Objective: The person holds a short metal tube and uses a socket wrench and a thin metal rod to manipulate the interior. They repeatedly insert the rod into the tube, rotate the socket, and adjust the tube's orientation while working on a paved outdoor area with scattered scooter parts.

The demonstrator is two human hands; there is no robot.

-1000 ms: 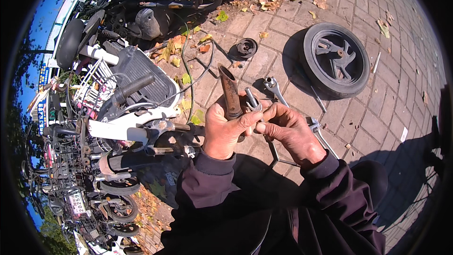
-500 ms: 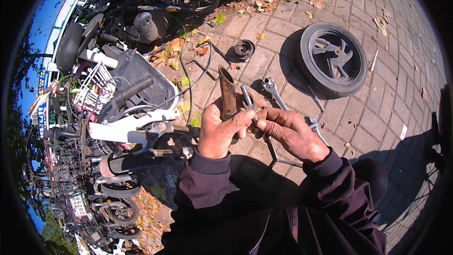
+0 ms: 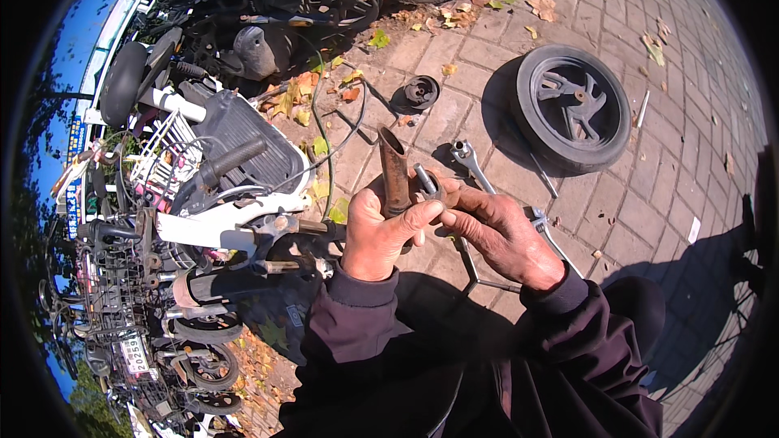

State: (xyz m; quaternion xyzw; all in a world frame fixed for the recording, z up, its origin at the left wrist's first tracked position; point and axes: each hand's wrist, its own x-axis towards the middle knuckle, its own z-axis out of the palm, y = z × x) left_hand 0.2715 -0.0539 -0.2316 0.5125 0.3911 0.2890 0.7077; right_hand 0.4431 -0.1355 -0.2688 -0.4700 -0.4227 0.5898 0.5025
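My left hand point(image 3: 370, 235) is closed around a rusty metal tube point(image 3: 394, 170) with a slanted open end, which points up and away from me. Beside the tube a short, shiny metal pin or bolt point(image 3: 423, 179) sticks up through a ring-shaped metal part at the fingertips. My right hand point(image 3: 507, 231) pinches at that same ring-shaped part, thumb and fingers together against my left thumb. What lies between the fingertips is partly hidden. Just beyond the right hand, a socket wrench point(image 3: 475, 166) rests on the paving, and a second wrench point(image 3: 552, 239) lies by the right wrist.
A black spoked wheel point(image 3: 580, 97) lies flat at the right, with a thin rod point(image 3: 544, 174) beside it. A bent metal bar point(image 3: 471, 272) is under my hands. Farther off sits a round dark part point(image 3: 420, 92). A dismantled white scooter point(image 3: 215, 231) fills the left side.
The pin has tilted slightly, and its tip sits a little lower in the picture. Both hands keep their hold, with the right fingers shifted slightly around the part.
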